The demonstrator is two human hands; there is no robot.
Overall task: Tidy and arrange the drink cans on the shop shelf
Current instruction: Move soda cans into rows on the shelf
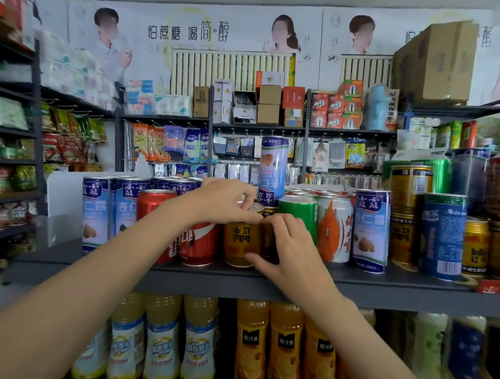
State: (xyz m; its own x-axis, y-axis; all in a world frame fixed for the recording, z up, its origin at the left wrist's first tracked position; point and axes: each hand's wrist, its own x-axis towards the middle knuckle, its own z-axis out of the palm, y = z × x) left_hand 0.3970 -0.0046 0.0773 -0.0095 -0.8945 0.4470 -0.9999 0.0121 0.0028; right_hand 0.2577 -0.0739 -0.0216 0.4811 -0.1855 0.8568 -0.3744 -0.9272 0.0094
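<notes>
On shelf, both hands grip — gold can

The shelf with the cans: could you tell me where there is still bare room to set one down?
The shelf is bare at its left end, left of the tall blue and white cans. A narrow strip stays free along the front edge. From the red cans rightward it is crowded, with cans stacked on top at the right end.

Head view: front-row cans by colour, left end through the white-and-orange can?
Blue-and-white cans: 2
Red cans: 2
Gold can, in left hand and right hand: 1
Green can: 1
White-and-orange can: 1
Total: 7; right hand may hide another.
</notes>
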